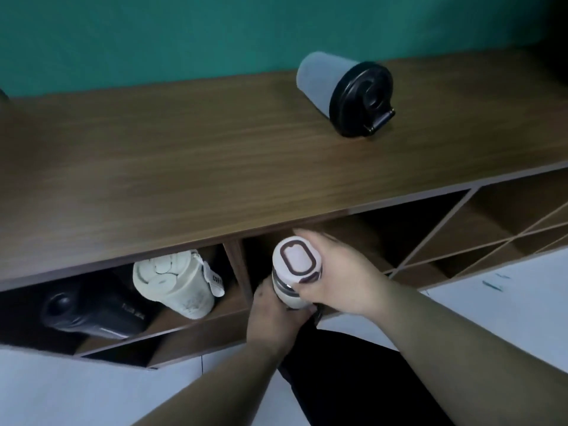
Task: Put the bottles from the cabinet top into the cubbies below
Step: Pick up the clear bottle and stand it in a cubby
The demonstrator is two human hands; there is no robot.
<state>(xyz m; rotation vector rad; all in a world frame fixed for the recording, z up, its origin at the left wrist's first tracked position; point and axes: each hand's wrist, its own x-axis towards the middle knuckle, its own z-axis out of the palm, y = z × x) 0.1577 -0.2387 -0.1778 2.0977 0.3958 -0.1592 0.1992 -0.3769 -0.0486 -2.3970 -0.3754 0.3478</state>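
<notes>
**White bottle gripped in both hands at the mouth of a cubby**

Walnut-brown wood fills the shot: the long wood-grain cabinet top (159, 167) runs right across the view, and it is our landmark. Just below its front edge, both hands are on one item: a white cylindrical bottle with a dark-outlined oval flip lid (295, 265), upright, with its lid facing the camera. The right hand (341, 272) wraps the upper part, fingers curled round the far side and the thumb pressed on the near side just under the lid. The left hand (275, 315) clasps the lower body from beneath, fingers closed around it. Both grips are firm on the bottle.

The bottle sits in front of the open middle cubby (353, 232) directly under the cabinet top; whether its base touches anything cannot be told, as the hands cover it.

Under the top and to the left of that, past a wooden divider, another cubby is occupied: a cream-white tumbler with a ribbed lid and a hanging tag (175, 284) leans there, and just beside it on the left a black bottle with pale lettering (89, 312) lies in shadow.

Up on the cabinet top, towards its right end and well apart from the hands, a frosted grey shaker cup with a black flip-cap lid (344, 93) stands alone, near the teal wall (184, 32) behind.
</notes>
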